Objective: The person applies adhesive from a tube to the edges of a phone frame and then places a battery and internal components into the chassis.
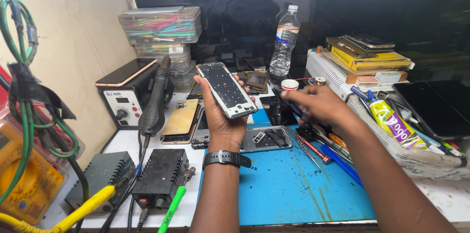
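Holding an opened phone [226, 90] up off the bench, the left hand [221, 115] had it cradled from below, palm under the lower end, fingers curled round the edges, so the stripped inside faced up twd the camera & the light. That tilt looked chosen for a clear look at the inner frame, w/ the wrist wearing a black watch [224, 158].

The right hand [317, 106] sat just beside it, fingers pinched round a dark slim tool [289, 104], tip aimed at the phone's right edge but not clearly touching; can't tell exact tool type, prob. tweezers or a small driver. Held like a pen, which suits fine work at an edge.

Below both hands lay a blue work mat [293, 184], likely there to keep small bits from skating off. On it, a second opened phone [267, 139] lay flat, near at hand, and a gold-backed phone [181, 120] lay to the left next to another handset. Screwdrivers [318, 147] were fanned on the mat's right side, within reach of the tool hand.

Left of the mat: a hot-air station [125, 98] w/ its black nozzle handle [155, 100] parked upright, well apart from the held phone, plus two black boxes [159, 176] and a yellow-green iron handle [172, 208]. Behind, a water bottle [285, 42] and clear parts boxes [160, 24]. Right side, a tray w/ a glue tube [394, 122] and stacked phones on a yellow box [369, 59].
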